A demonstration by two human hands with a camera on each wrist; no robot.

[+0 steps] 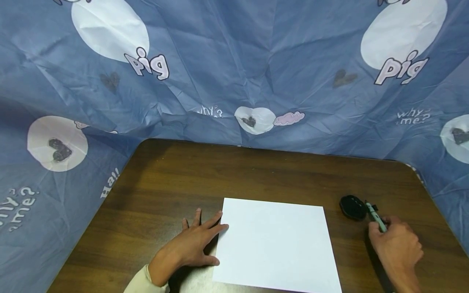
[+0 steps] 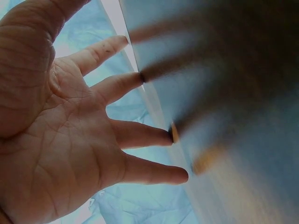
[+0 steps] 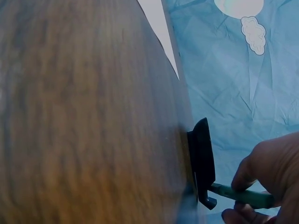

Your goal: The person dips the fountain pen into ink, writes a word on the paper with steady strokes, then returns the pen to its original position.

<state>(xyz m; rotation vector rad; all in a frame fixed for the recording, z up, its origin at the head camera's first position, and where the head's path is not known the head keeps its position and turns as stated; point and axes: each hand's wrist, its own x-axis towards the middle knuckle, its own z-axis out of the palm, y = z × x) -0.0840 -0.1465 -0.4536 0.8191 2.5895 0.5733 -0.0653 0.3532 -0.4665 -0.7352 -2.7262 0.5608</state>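
A white sheet of paper (image 1: 276, 244) lies on the table in the head view. At its left edge my left hand (image 1: 194, 244) is spread, index fingertip and thumb tip right at the sheet. In the left wrist view the straight fingertips of the left hand (image 2: 88, 126) meet the tabletop. Off to the right, my right hand (image 1: 397, 242) pinches a light green pen (image 1: 376, 215) between thumb and fingers. The pen's far end is at a black oval pen stand (image 1: 353, 207). In the right wrist view the green pen (image 3: 243, 196) overlaps the stand's short arm (image 3: 208, 202).
The brown wooden table (image 1: 205, 171) has rounded far corners. A blue cloth (image 1: 227, 69) printed with words and hearts hangs behind it and along its sides.
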